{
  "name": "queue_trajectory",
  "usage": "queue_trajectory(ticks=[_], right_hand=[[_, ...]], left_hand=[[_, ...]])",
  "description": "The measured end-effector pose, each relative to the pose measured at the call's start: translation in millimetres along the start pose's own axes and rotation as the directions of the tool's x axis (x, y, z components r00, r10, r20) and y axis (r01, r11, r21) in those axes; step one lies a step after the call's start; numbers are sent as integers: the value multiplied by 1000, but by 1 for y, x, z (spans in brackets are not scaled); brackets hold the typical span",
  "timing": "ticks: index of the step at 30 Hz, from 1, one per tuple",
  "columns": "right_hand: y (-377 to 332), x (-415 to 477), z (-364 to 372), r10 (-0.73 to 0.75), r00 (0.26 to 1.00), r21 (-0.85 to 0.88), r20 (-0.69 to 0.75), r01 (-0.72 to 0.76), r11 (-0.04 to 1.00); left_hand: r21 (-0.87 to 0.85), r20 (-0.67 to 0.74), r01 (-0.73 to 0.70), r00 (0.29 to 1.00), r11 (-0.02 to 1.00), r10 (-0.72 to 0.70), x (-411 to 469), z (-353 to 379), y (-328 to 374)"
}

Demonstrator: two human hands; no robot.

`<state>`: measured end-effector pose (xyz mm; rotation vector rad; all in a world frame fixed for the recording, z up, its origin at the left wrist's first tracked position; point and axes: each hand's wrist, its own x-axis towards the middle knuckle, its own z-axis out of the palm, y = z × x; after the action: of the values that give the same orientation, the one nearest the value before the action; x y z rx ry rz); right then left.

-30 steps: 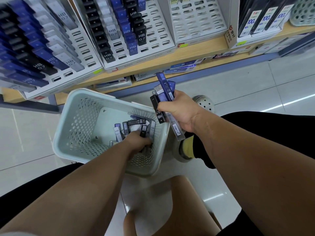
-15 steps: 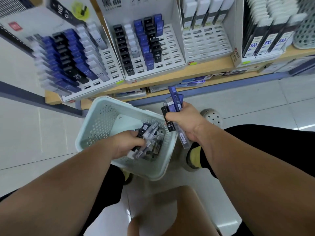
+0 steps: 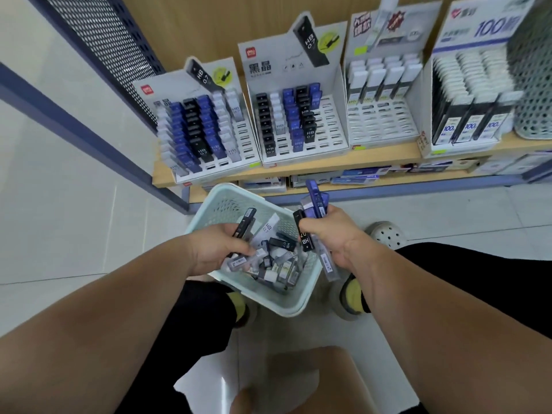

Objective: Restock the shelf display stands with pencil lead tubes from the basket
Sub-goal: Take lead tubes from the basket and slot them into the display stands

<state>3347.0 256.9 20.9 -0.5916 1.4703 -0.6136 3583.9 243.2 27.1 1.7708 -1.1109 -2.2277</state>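
Nearest, the left hand is over the basket, its fingers curled round a single black tube lifted clear of the pile. Just beside the basket's right rim, the right hand grips a bundle of tubes, black, blue and clear, fingers closed tight about them. A good heap of loose tubes lies in the basket's bottom, so the gathering looks far from finished.

Farther off, on the shelf, the left stand looks nearly full, with a few bare slots at its front right. The second stand has its right columns open. The third stand holds tubes only in its back rows. By my judgement the restocking is partway done, with many slots left to fill.
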Motion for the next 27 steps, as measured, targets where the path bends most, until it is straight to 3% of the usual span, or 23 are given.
queue_trajectory(ticks=[3, 8, 16, 19, 23, 27], right_hand=[[-15, -8, 7, -17, 999, 61, 45, 15, 998], [-59, -36, 15, -117, 989, 132, 89, 105, 986], [-141, -94, 8, -256, 959, 120, 124, 242, 963], [-163, -111, 2, -301, 945, 92, 127, 291, 952], [-172, -122, -2, -317, 934, 56, 167, 312, 948], [-164, -110, -7, -249, 954, 73, 164, 240, 968]], left_hand=[[-166, -33, -85, 996, 982, 80, -19, 3, 20], [-277, -222, -298, 945, 913, 241, -57, 16, 62], [-321, -432, -496, 835, 807, 341, -123, 39, 115], [-368, -439, -545, 816, 754, 376, -140, 49, 128], [-405, -344, -549, 832, 731, 435, -142, 67, 135], [-437, -330, -510, 857, 741, 395, -123, 81, 134]])
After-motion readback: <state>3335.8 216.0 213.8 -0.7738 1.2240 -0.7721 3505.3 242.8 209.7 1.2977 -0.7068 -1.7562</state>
